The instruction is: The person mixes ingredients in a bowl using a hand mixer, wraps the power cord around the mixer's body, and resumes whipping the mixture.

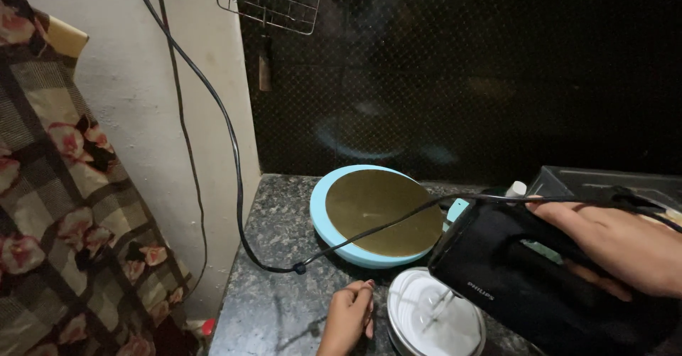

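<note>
Black hand mixer (526,274), tilted, beaters down in white cream; round steel bowl (435,318) on granite, at the near edge.

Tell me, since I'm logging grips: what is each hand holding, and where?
Right hand grips the black electric hand mixer by its handle; left hand rests beside the steel bowl.

Both hands were bare, with no glove, ring or watch to be seen. The left hand (348,317) showed dark red polish on the one fingernail in view. The right hand (625,239) and its forearm carried no sleeve as far as the frame's edge
</note>
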